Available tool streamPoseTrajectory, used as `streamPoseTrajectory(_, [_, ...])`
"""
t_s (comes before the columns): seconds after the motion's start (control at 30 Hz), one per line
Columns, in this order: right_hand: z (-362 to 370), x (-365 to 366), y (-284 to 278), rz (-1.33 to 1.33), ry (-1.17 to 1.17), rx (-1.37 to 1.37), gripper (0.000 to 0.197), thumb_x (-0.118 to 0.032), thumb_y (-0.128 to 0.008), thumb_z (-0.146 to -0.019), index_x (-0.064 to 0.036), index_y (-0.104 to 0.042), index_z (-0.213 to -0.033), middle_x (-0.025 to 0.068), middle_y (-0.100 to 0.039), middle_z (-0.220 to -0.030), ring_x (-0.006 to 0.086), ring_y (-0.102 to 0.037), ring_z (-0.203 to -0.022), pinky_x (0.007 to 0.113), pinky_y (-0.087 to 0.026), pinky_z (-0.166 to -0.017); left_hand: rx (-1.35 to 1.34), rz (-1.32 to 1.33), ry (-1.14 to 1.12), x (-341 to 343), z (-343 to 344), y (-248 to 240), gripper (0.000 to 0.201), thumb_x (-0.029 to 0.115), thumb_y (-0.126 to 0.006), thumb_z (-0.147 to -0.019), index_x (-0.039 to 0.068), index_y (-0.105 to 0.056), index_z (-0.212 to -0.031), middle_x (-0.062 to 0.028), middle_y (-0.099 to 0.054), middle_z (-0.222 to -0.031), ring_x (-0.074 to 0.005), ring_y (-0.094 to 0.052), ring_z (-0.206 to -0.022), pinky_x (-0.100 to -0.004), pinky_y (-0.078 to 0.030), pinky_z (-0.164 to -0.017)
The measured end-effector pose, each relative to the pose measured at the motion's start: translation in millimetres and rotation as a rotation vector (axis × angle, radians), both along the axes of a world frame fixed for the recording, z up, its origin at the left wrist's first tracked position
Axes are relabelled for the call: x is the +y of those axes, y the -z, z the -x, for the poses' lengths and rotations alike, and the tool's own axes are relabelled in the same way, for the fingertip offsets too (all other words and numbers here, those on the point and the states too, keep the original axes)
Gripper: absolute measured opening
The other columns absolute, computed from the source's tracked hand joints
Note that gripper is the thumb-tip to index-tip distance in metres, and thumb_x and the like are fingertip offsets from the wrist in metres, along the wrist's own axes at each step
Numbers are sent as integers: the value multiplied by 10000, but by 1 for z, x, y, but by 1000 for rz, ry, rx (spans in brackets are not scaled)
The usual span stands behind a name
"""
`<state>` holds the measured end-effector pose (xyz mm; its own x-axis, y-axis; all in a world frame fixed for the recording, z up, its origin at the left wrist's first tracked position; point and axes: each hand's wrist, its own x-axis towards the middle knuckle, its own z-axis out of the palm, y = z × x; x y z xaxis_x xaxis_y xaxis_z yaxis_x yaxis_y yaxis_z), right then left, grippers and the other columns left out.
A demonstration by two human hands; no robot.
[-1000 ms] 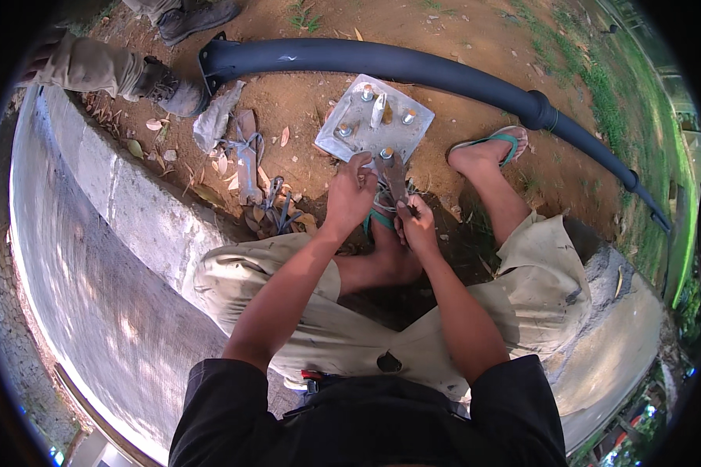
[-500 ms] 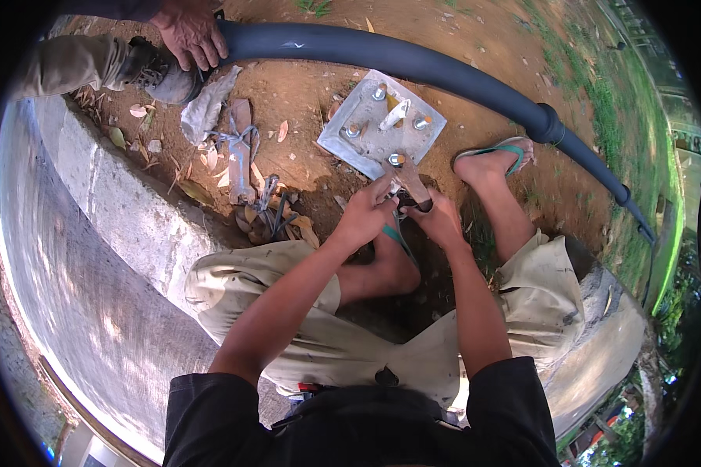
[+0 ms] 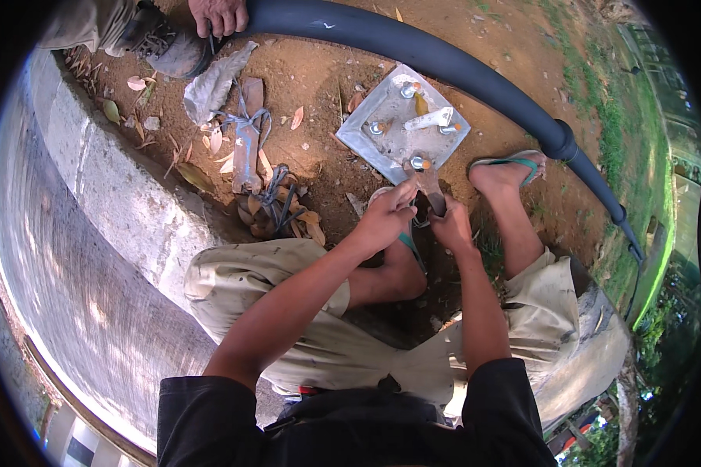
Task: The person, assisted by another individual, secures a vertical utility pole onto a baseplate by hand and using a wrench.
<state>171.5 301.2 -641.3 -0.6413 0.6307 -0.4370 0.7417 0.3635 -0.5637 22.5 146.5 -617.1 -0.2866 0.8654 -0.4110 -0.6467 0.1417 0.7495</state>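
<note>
A square grey metal base plate (image 3: 382,144) lies on the soil in front of me, with several bolts and nuts standing at its corners. The near-corner bolt (image 3: 420,163) has a rusty flat metal tool (image 3: 430,187), wrench-like in shape, reaching up to it. My right hand (image 3: 453,226) is closed round the dark lower end of that tool. Close beside its upper part, my left hand (image 3: 387,219) has its fingers bent together in a pinch. What they grip is too small to make out. A white tube-like piece (image 3: 428,119) lies slanted on the plate.
A thick black pipe (image 3: 413,48) curves behind the plate. Another person's hand (image 3: 218,15) rests by its left end, near a work boot (image 3: 177,53). A rusty metal bar (image 3: 248,148) tied with cord lies left, beside a concrete kerb (image 3: 132,187).
The view has shifted, so the plate sits slightly higher and further right. My hands stay at its near corner, the right one still on the rusty tool.
</note>
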Motion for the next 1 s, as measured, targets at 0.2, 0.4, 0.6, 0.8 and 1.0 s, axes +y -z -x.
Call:
streamPoseTrajectory(0.2, [3, -13, -11, -231, 12, -147, 333, -272, -739, -858, -25, -671, -1071, 313, -712, -954, 514, -682, -961, 594, -546, -842, 46, 157, -88, 5, 1, 9, 561, 23, -578, -1005, -71, -427, -1537, -173, -566, -1490, -242, -558, -1369, -328, -443, -1129])
streamPoseTrajectory(0.4, [9, -13, -29, -247, -32, -238, 363, -299, -736, -868, -49, -678, -1125, 303, -728, -983, 512, -692, -987, 594, -543, -874, -156, 277, -36, -2, -9, 2, 461, 213, -632, -1029, -45, -554, -1403, -132, -652, -1301, -239, -648, -1191, -351, -528, -1004])
streamPoseTrajectory(0.6, [-4, -10, -35, -208, 2, -196, 386, -338, -705, -884, -85, -666, -1173, 311, -721, -998, 510, -687, -995, 600, -535, -868, 111, 454, 40, 38, -77, 48, 386, 321, -617, -1043, 0, -651, -1254, -83, -687, -1089, -194, -658, -971, -351, -516, -877])
streamPoseTrajectory(0.8, [1, -22, -41, -323, -85, -224, 342, -379, -655, -939, -83, -595, -1098, 256, -738, -867, 491, -716, -839, 606, -548, -760, 215, 505, -379, 80, -103, 67, 516, 431, -570, -1068, -66, -682, -1155, -170, -719, -1001, -278, -654, -924, -398, -499, -865])
streamPoseTrajectory(1.0, [-20, -7, -15, -411, -81, -225, 264, -360, -527, -1028, -120, -612, -1101, 265, -699, -787, 508, -697, -781, 614, -533, -691, 270, 437, -220, 77, -127, 49, 554, 456, -450, -1112, -54, -624, -1240, -301, -692, -1097, -451, -649, -1089, -471, -495, -941])
